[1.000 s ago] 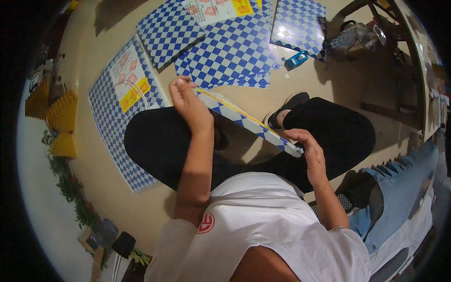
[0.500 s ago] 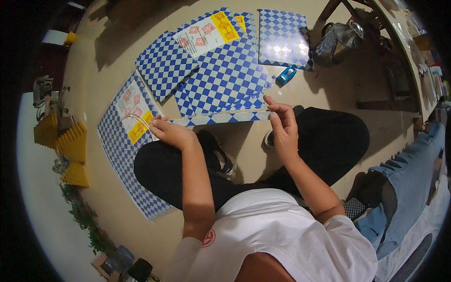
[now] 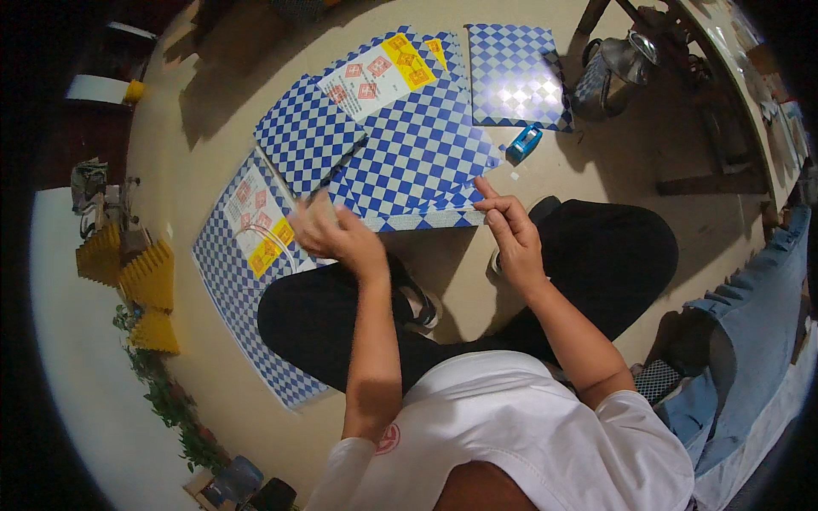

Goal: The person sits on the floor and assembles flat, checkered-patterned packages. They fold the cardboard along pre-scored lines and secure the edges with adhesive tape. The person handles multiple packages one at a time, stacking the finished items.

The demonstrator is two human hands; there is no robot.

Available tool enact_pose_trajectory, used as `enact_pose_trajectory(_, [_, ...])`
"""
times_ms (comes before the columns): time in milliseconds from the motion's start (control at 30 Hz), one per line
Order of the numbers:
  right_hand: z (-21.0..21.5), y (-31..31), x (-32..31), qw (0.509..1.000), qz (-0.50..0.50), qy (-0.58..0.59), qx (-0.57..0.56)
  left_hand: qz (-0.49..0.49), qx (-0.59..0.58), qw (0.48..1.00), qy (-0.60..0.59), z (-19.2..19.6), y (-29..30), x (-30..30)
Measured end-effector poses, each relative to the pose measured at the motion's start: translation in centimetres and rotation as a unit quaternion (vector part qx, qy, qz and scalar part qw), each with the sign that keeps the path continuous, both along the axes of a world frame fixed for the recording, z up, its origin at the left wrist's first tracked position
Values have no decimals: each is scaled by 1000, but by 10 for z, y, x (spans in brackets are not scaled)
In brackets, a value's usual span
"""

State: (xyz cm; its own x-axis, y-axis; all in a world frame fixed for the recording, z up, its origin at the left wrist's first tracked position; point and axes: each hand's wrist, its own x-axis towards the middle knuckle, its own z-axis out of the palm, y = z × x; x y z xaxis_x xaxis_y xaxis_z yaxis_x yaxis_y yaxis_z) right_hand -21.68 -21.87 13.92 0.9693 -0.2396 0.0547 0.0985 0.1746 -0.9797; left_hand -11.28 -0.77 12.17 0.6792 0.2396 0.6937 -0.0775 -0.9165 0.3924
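In front of me lies a large blue-and-white checkered panel (image 3: 417,140), its folded near edge (image 3: 426,221) facing me. My right hand (image 3: 514,234) is at the right end of that edge, thumb and fingers pinched on the corner. My left hand (image 3: 336,234) hovers by the left end, smeared by motion, so I cannot tell if it touches the edge or holds anything. A smaller checkered panel (image 3: 308,136) overlaps the large one on the left. A white and yellow printed label (image 3: 375,77) shows at its far end.
To the left lies another labelled checkered panel (image 3: 226,226) with a pale cord loop (image 3: 268,238) on it. A further checkered panel (image 3: 515,77) lies far right, by a blue tape dispenser (image 3: 523,143). A metal kettle (image 3: 613,72) stands near the table leg (image 3: 716,185).
My left hand has left its grip at the left end of the edge and moved right and up. My right hand stays at the right corner. The whole view has shifted slightly.
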Motion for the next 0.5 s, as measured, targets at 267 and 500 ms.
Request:
enact_pose_trajectory(267, [2,-3,-4,1000,12,-4,23,-380,-7,911,160,35,-78,-63])
enact_pose_trajectory(500, [9,-7,-3,987,23,15,158,-398,-16,903,160,39,-82,-63])
